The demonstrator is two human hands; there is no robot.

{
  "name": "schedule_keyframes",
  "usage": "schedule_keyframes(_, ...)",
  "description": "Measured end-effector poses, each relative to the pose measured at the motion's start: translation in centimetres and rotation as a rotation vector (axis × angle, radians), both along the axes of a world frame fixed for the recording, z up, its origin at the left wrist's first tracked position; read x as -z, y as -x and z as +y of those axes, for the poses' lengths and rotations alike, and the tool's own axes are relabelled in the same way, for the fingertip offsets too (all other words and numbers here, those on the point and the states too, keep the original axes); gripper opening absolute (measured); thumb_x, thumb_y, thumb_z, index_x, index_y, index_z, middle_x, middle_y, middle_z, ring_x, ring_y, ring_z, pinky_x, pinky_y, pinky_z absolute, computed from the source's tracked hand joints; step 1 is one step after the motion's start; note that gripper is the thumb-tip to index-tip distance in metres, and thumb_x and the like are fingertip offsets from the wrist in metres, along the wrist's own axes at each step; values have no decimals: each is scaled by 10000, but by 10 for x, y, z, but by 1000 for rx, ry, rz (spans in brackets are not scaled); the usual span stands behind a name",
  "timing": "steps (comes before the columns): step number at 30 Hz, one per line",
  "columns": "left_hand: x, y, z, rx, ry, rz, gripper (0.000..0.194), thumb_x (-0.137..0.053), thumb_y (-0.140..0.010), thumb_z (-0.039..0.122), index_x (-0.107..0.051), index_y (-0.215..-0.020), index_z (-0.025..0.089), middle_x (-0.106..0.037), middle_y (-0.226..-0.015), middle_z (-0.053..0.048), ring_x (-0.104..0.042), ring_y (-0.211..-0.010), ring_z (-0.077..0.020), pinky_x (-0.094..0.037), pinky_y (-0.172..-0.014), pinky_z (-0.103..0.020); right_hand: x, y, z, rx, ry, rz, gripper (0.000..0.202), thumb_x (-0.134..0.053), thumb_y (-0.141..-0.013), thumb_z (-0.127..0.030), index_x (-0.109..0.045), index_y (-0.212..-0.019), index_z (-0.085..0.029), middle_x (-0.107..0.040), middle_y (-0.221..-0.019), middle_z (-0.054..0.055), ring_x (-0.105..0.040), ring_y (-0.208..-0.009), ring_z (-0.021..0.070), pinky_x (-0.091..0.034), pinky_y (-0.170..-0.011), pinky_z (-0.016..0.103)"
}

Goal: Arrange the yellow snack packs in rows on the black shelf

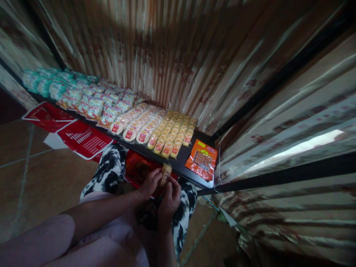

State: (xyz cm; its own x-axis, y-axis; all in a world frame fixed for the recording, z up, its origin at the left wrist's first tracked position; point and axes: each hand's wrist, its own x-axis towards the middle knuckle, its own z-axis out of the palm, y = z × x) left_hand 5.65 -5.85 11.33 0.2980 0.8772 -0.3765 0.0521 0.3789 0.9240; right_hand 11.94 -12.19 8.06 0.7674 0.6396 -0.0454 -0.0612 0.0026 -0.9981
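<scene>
The left hand [151, 182] and the right hand [170, 196] both grasp 1 small yellowish wrapped snack [166, 172] with their fingertips, the left at its left side, the right at its lower right. It is above the lap, just off the near edge of a long black shelf [182, 157]. The knees, in black-and-white patterned trousers [109, 168], are on either side of the hands. Under the shelf's near edge hang red printed bags [89, 139].

On the shelf, nearest the hands, lie rows of yellow snack packets [167, 142]; to their right, apart, lies 1 orange snack pouch [203, 159]. Leftward come 3 rows of round pale packets [142, 136] with red labels, then white-and-orange bags [93, 105], then teal-and-white bags [44, 83]. Behind rises a pleated curtain [155, 48].
</scene>
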Motion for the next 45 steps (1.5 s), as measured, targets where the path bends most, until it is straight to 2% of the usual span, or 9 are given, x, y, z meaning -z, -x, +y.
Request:
schedule_keyframes(9, 14, -16, 4, -49, 182, -239, 247, -553, -691, 313, -636, -864, 158, -677, -842, -18, -617, -802, -159, -448, -709, -233, -9, -14, -6, -37, 4, -106, 286, -510, -850, -412, -591, -1008, -188, -643, -982, 58, -599, -913, 181, -470, -830, 313)
schedule_keyframes(13, 17, -23, 7, -89, 262, -294, 162, -561, -666, 240, -633, -785, 156, -654, -725, 9, -604, -703, -133, -439, -660, -220, -12, -17, -5, -19, 31, -141, 292, -507, -847, -411, -599, -1006, -184, -653, -977, 57, -604, -913, 183, -464, -831, 311)
schedule_keyframes(20, 7, -32, 12, -131, 417, -422, 125, -515, -697, 124, -633, -735, 139, -621, -613, 20, -565, -547, -99, -426, -567, -203, -16, -22, 0, 10, 53, -198, 322, -511, -819, -424, -626, -991, -177, -649, -1024, 75, -588, -963, 204, -451, -863, 342)
schedule_keyframes(25, -1, -39, 16, -126, 542, -500, 153, -455, -750, 71, -589, -721, 140, -589, -554, 17, -550, -487, -95, -427, -535, -201, -19, -25, 0, 20, -7, -265, 265, -500, -840, -378, -628, -957, -177, -634, -1026, 80, -577, -997, 201, -440, -913, 364)
schedule_keyframes(30, 1, -44, 18, -104, 661, -555, 183, -402, -818, 96, -570, -761, 142, -588, -563, 2, -540, -454, -106, -418, -497, -210, -23, -27, -1, 18, -43, -349, 218, -494, -856, -318, -634, -954, -182, -630, -1057, 82, -573, -1039, 198, -444, -933, 365)
schedule_keyframes(36, -3, -46, 21, -69, 816, -636, 204, -388, -866, 127, -574, -781, 120, -605, -609, -22, -575, -498, -115, -463, -534, -212, -28, -27, -3, -28, -79, -466, 192, -470, -883, -263, -616, -975, -178, -613, -1095, 98, -571, -1063, 199, -458, -935, 398)
schedule_keyframes(40, -5, -47, 24, -62, 875, -664, 266, -350, -902, 134, -562, -743, 111, -585, -568, -21, -555, -462, -104, -441, -480, -192, -34, -26, -2, -30, -81, -572, 172, -462, -890, -232, -610, -958, -178, -616, -1083, 103, -578, -1046, 194, -465, -917, 393)
schedule_keyframes(45, -7, -49, 24, -56, 898, -688, 248, -370, -890, 116, -560, -731, 110, -584, -559, -23, -555, -463, -103, -435, -470, -182, -38, -27, -1, -17, -55, -664, 182, -448, -894, -243, -609, -954, -182, -619, -1075, 106, -579, -1038, 197, -460, -917, 396)
